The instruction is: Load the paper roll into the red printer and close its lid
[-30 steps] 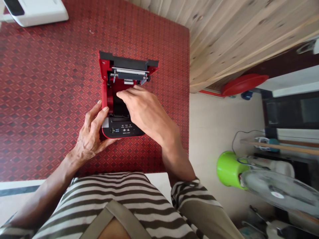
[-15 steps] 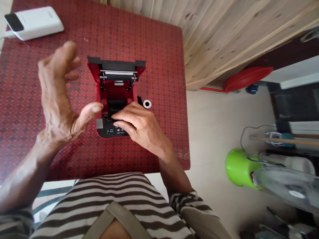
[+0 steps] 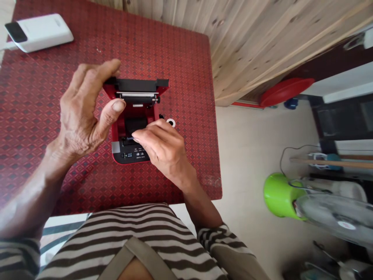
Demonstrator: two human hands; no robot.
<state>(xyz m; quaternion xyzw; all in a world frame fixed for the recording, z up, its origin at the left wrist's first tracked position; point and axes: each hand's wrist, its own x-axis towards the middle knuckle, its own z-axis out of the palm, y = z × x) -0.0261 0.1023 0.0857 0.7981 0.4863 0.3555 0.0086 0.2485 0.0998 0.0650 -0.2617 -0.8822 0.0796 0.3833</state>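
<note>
Our right hand is at the front edge of the printer's bay, thumb mostly hidden, so we can't tell if that grip is pinching anything. We read the step as fine work inside the printer, which sits lid up on the surface, so next calls for light fingertips and a steadied body. Roll just right of it; left hand by the lid, grip wide, contact unclear; white block far left.
</note>
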